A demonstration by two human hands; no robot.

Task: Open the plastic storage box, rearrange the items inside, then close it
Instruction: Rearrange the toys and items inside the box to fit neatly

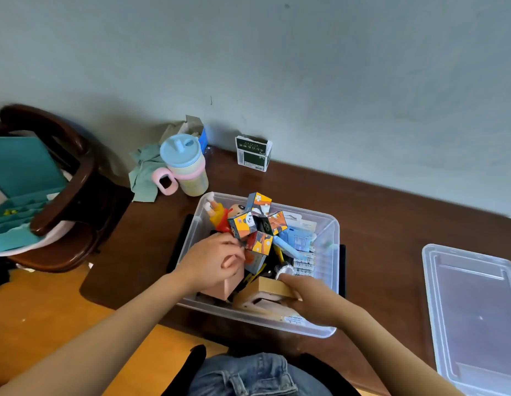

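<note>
Brown wooden table (377,212) bears clear plastic box (331,224); left hand (212,260) pinches folding cube (255,224), right hand (311,295) grips cardboard box (270,290).

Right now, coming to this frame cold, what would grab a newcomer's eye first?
The brightly printed folding cube puzzle sticking up out of the open clear plastic storage box at centre, with the left hand at its lower edge. The right hand grips a tan wooden block at the box's near side. The clear lid lies apart on the brown table, far right.

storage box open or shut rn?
Open. The storage box has no lid; the lid lies on the table to its right.
</note>
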